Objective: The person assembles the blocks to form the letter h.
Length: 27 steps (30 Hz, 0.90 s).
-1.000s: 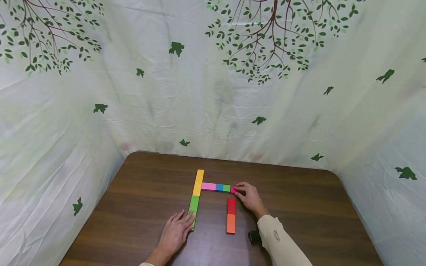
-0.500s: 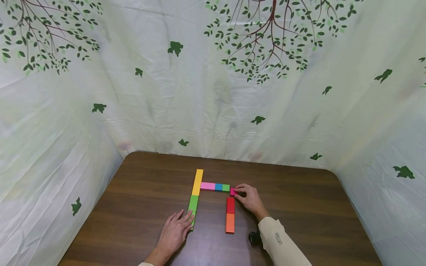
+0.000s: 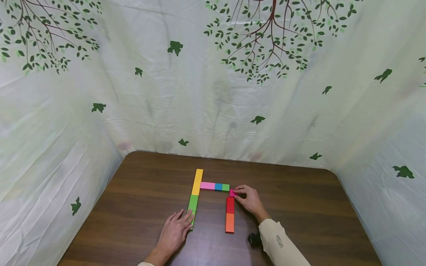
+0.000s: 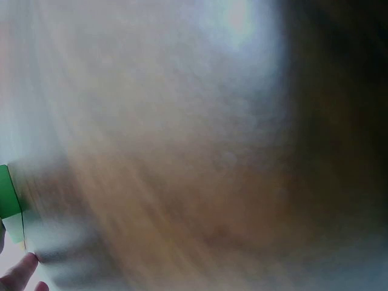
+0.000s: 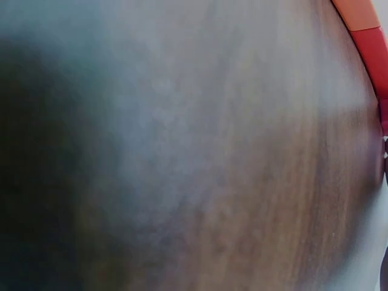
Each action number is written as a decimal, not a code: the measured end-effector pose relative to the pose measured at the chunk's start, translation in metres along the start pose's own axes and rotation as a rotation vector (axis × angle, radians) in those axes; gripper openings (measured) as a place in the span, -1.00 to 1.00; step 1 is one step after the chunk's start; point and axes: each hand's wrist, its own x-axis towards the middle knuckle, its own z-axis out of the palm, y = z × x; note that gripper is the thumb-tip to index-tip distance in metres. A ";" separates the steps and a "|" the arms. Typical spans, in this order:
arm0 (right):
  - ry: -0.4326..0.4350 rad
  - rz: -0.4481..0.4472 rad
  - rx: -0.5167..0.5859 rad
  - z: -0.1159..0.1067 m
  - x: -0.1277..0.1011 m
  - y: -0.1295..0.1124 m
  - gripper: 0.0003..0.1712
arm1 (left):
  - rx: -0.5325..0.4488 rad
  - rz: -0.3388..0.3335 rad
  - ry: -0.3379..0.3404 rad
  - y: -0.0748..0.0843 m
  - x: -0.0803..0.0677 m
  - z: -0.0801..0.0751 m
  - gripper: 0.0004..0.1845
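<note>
Coloured blocks lie on a brown wooden table [image 3: 299,207]. A yellow block [image 3: 198,181] and a green block [image 3: 193,207] form a left column. A pink block [image 3: 208,186], a small blue block [image 3: 218,187] and a small green block [image 3: 226,187] run rightward from it. My right hand [image 3: 247,199] pinches a small magenta block [image 3: 232,192] at the row's right end, just above a red block [image 3: 230,205] and an orange block [image 3: 229,222]. My left hand [image 3: 174,231] lies flat, fingertips on the green block's near end. The left wrist view shows a green block edge [image 4: 8,203]; the right wrist view shows the red block [image 5: 374,51].
A pale cloth printed with green leaves and branches [image 3: 213,74] hangs close around the table on three sides. A small black object [image 3: 254,239] sits on the table by my right sleeve [image 3: 279,244].
My right hand has drawn the magenta block slightly down and toward the top of the red block. The left hand has stayed where it was.
</note>
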 end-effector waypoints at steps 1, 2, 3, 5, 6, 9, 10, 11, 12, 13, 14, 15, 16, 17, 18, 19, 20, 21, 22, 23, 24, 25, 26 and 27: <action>0.001 0.000 0.004 0.000 0.000 0.000 -0.74 | -0.001 0.002 0.004 0.000 0.000 0.000 -0.64; 0.001 -0.002 0.004 0.000 0.000 0.000 -0.75 | -0.001 0.002 0.006 0.000 0.000 0.000 -0.64; 0.001 -0.007 0.003 0.001 -0.001 0.001 -0.75 | -0.002 0.002 0.007 0.000 0.000 -0.001 -0.64; 0.004 -0.005 0.010 0.001 -0.001 0.001 -0.76 | 0.000 -0.002 0.001 0.001 0.000 -0.001 -0.65; 0.005 -0.010 0.011 0.001 -0.001 0.001 -0.76 | 0.000 -0.005 -0.004 0.001 0.000 -0.001 -0.65; 0.008 -0.021 0.016 0.001 -0.002 0.002 -0.76 | 0.002 -0.015 -0.020 0.001 0.000 -0.001 -0.65; 0.008 -0.020 0.018 0.001 -0.002 0.001 -0.76 | 0.002 -0.018 -0.022 0.001 0.000 0.000 -0.65; 0.010 -0.028 0.015 0.001 -0.002 0.002 -0.77 | 0.001 -0.019 -0.023 0.001 0.000 -0.001 -0.65; 0.011 -0.033 0.016 0.001 -0.002 0.001 -0.77 | -0.002 -0.019 -0.022 0.001 0.000 -0.001 -0.65; 0.011 -0.037 0.019 0.000 -0.002 0.001 -0.77 | -0.004 -0.019 -0.019 0.001 0.000 -0.001 -0.65; 0.011 -0.041 0.021 0.000 -0.003 0.001 -0.77 | -0.005 -0.019 -0.018 0.001 0.000 -0.001 -0.65; 0.012 -0.047 0.024 0.000 -0.003 0.001 -0.78 | -0.007 -0.020 -0.021 0.001 0.001 -0.001 -0.65; 0.012 -0.052 0.027 0.000 -0.003 0.001 -0.78 | -0.010 -0.020 -0.022 0.001 0.001 -0.001 -0.65; 0.012 -0.056 0.032 -0.001 -0.003 0.000 -0.78 | -0.011 -0.020 -0.021 0.001 0.001 -0.001 -0.65; 0.012 -0.055 0.039 -0.001 -0.003 0.000 -0.78 | -0.013 -0.021 -0.023 0.001 0.001 -0.001 -0.65; 0.012 -0.055 0.043 0.000 -0.003 0.000 -0.79 | -0.014 -0.021 -0.025 0.001 0.001 -0.001 -0.65; 0.012 -0.057 0.042 0.000 -0.004 0.001 -0.79 | -0.015 -0.022 -0.026 0.001 0.001 -0.001 -0.65; 0.011 -0.057 0.042 0.000 -0.004 0.000 -0.78 | -0.015 -0.022 -0.024 0.001 0.001 -0.001 -0.65; 0.012 -0.061 0.038 0.001 -0.004 0.001 -0.78 | -0.017 -0.020 -0.019 0.001 0.000 -0.001 -0.65; 0.014 -0.065 0.036 0.001 -0.004 0.001 -0.78 | -0.017 -0.018 -0.012 0.001 0.000 -0.001 -0.65; 0.016 -0.068 0.038 0.001 -0.005 0.001 -0.79 | -0.019 -0.017 -0.008 0.001 0.000 -0.001 -0.65; 0.017 -0.069 0.040 0.001 -0.005 0.001 -0.78 | -0.018 -0.015 -0.001 0.001 -0.001 -0.001 -0.65; 0.018 -0.072 0.042 0.001 -0.005 0.001 -0.78 | -0.019 -0.013 0.005 0.001 -0.001 -0.001 -0.65; 0.021 -0.076 0.047 0.001 -0.005 0.001 -0.79 | -0.019 -0.010 0.008 0.001 -0.001 0.000 -0.65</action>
